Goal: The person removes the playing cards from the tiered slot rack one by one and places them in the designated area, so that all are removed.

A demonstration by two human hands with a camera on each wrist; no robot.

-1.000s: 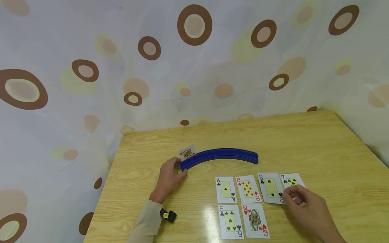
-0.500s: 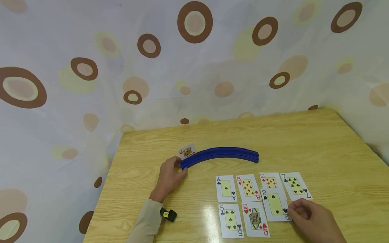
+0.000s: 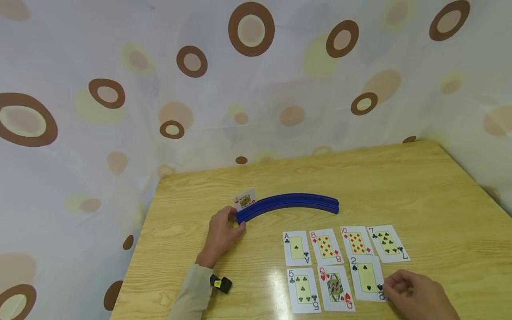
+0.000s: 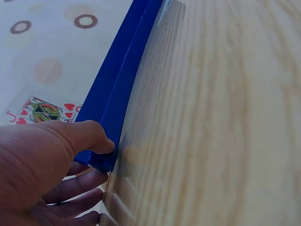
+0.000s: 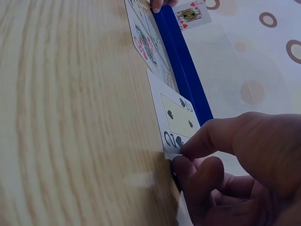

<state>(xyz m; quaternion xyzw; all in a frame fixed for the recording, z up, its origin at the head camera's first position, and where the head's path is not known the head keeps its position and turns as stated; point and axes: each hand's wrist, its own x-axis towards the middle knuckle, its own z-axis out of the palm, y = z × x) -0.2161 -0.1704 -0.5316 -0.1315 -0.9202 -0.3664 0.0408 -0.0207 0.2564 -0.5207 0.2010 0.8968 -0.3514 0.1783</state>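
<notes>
A curved blue card holder (image 3: 292, 201) stands on the table, a jack of hearts (image 3: 244, 201) upright in its left end. My left hand (image 3: 220, 233) grips that end, thumb (image 4: 96, 136) in front and fingers behind or below. My right hand (image 3: 418, 293) pinches the lower right corner of a two of spades (image 3: 366, 278) between thumb and forefinger. In the right wrist view the card's near edge (image 5: 171, 157) meets the fingertips. Its top edge overlaps the bottom of the ten of diamonds (image 3: 357, 242).
Beside the ten lie a seven of clubs (image 3: 387, 243), eight of diamonds (image 3: 326, 246) and ace of clubs (image 3: 296, 249). A five of clubs (image 3: 302, 291) and queen of hearts (image 3: 335, 288) lie nearer. A black wrist device (image 3: 221, 283) sits by the left sleeve. Patterned cloth (image 3: 256, 89) hangs behind the table.
My right hand has drawn the two of spades toward me and slightly right, uncovering the ten of diamonds and the seven of clubs. My left hand stays on the holder's end.
</notes>
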